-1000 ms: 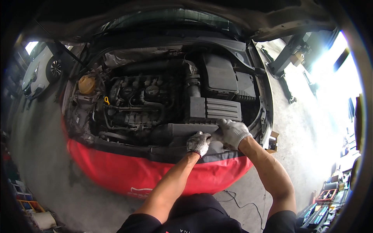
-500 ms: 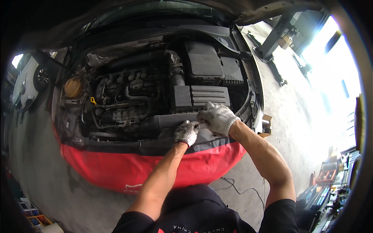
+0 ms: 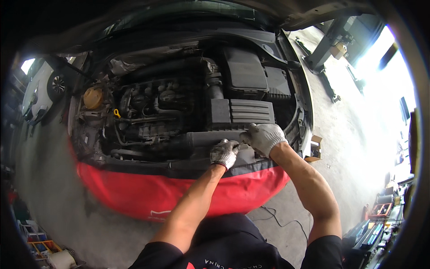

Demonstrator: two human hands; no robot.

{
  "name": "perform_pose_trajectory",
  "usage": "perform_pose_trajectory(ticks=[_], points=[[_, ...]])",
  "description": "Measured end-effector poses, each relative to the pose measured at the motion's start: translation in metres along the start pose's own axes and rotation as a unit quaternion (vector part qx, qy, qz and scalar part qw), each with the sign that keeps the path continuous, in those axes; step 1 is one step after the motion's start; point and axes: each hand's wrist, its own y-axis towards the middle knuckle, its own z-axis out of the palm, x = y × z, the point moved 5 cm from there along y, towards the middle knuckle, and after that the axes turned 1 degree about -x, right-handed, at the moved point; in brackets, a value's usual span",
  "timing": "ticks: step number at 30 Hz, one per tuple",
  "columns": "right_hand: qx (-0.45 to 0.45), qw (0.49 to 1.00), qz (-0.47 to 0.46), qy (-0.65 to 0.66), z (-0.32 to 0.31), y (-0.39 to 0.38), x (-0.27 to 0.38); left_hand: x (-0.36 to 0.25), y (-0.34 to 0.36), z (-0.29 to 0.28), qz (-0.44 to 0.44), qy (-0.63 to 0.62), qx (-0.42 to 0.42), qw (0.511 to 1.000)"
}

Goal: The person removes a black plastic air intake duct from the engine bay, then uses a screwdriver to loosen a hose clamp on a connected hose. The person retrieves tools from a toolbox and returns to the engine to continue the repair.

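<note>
In dirty white knit gloves, my left hand (image 3: 223,153) and my right hand (image 3: 265,137) meet over the front of an open engine bay. The fingers of both are curled in, and their tips come together at one spot. Whatever lies between them is too small and hidden to name. Just behind my hands runs a wide black plastic air duct (image 3: 210,138). Beyond the right hand sits a ribbed black box (image 3: 251,110). A red fender cover (image 3: 179,192) hangs over the car's front edge, below my wrists.
Farther back stands a larger lidded black box (image 3: 245,69). To the left are a yellowish fluid reservoir (image 3: 93,98) and a yellow dipstick handle (image 3: 117,113). A cardboard box (image 3: 316,149) lies right of the car, near a lift post (image 3: 323,47). The raised hood spans overhead.
The whole view has shifted slightly, so the car sits farther right in it. My hands keep nearly the same place over the engine bay, fingers still together.
</note>
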Motion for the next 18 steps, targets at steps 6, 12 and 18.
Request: perform_pose_trajectory(ticks=[6, 12, 18], points=[[-0.132, 0.973, -0.190, 0.024, 0.007, -0.010, 0.001, 0.001, 0.000, 0.002, 0.012, -0.002, -0.003, 1.000], [-0.082, 0.980, -0.179, -0.006, 0.005, -0.006, 0.004, 0.002, -0.001, 0.002, 0.011, 0.000, -0.002, 1.000], [-0.029, 0.999, -0.027, -0.006, 0.002, 0.000, -0.002, 0.005, -0.001, 0.002, 0.019, -0.011, -0.010, 1.000]])
